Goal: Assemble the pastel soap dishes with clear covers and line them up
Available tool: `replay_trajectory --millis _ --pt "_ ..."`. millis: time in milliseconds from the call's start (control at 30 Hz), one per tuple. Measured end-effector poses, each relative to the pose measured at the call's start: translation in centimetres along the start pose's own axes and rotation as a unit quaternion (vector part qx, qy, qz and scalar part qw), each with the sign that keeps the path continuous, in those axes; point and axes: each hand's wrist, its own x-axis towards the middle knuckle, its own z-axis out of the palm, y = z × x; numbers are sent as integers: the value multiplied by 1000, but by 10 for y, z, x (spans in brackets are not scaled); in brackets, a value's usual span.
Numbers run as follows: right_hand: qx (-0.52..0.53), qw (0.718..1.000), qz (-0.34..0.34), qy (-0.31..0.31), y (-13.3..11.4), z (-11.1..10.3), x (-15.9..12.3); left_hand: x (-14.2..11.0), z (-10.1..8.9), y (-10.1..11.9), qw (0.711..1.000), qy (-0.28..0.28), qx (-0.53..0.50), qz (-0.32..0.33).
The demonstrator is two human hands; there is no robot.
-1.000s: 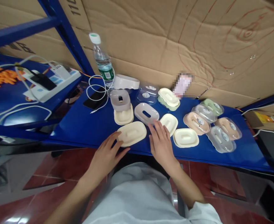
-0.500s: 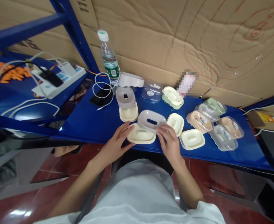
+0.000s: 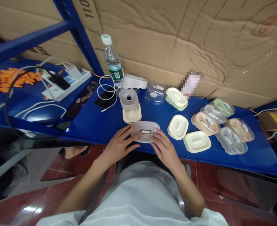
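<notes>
A grey soap dish tray point(image 3: 145, 125) lies near the table's front edge, seated over a cream base whose raised rib shows through its slot. My left hand point(image 3: 119, 142) holds the tray's left end, thumb low and fingers over the rim. At the right end, my right hand point(image 3: 164, 147) grips it with curved fingers. Behind my left hand, another grey tray point(image 3: 129, 99) rests partly over a cream base point(image 3: 132, 115). To the right of my right hand lie two loose cream bases, one upper point(image 3: 178, 126) and one lower point(image 3: 197, 142).
Several soap dishes with clear lids point(image 3: 205, 123) sit at the right. Clear lids point(image 3: 154, 94), a stacked cream and green dish point(image 3: 176, 98) and a pale grey part point(image 3: 135, 82) line the back. A water bottle point(image 3: 115, 67), phone point(image 3: 105, 98) and white cable stand back left.
The grey tray has come down and left onto the cream base, which it now covers. My left hand has closed in on its left end; my right hand has moved left with it.
</notes>
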Motion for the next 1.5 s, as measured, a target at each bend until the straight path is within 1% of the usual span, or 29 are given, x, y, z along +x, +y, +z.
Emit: replay_trajectory --millis 67,100,133,200,233,267,333,433,500,567,633,733,833,900,1000,1067,1100,1133,1200,1367,1500 --pt "-11 1000 5 4 1 3 -3 8 -12 -6 1000 7 5 1" --pt "-16 1000 7 3 1 3 -4 15 -20 -11 1000 25 7 -9" --pt "-21 1000 10 -1 1 3 -5 25 -28 -17 998 52 9 -30" --pt "-29 999 18 -9 1 3 -7 49 -45 -34 986 125 16 -105" --pt "-35 999 24 -11 1 2 -7 63 -51 -44 979 145 26 -138" --pt "-41 999 32 -11 1 1 -7 78 -55 -55 974 149 43 -164" --pt "-52 998 46 -4 -1 1 -7 106 -57 -74 968 125 71 -208" --pt "-59 996 60 1 -2 2 -7 137 -51 -95 954 45 97 -281" --pt "-58 996 65 -5 -3 3 -6 148 -46 -102 941 -6 104 -322" --pt "-57 996 67 -6 -4 3 -5 152 -44 -104 937 -22 102 -332" --pt "-56 996 69 -2 -4 2 -5 150 -45 -101 946 -1 92 -311" --pt "-51 996 73 -3 -4 2 -4 139 -51 -88 960 35 68 -270" --pt "-48 996 78 -10 -4 2 -4 117 -54 -66 972 60 36 -225" --pt "-45 995 90 -9 -4 3 -5 97 -50 -47 982 67 9 -178" --pt "-35 992 119 8 -2 4 -8 62 -35 -18 994 40 -35 -95" --pt "-24 992 125 22 -1 4 -9 41 -24 -4 997 12 -63 -43" --pt "-20 992 123 23 0 3 -9 32 -18 1 997 -2 -72 -28" --pt "-19 993 117 19 0 3 -9 25 -14 4 997 -15 -79 -21" --pt "-24 994 104 0 0 1 -8 16 -7 5 995 -31 -87 -30" --pt "-34 994 98 -30 -3 -1 -4 13 -1 0 992 10 -110 -68" --pt "-39 995 87 -36 -4 0 -3 13 -3 -2 988 21 -128 -88"
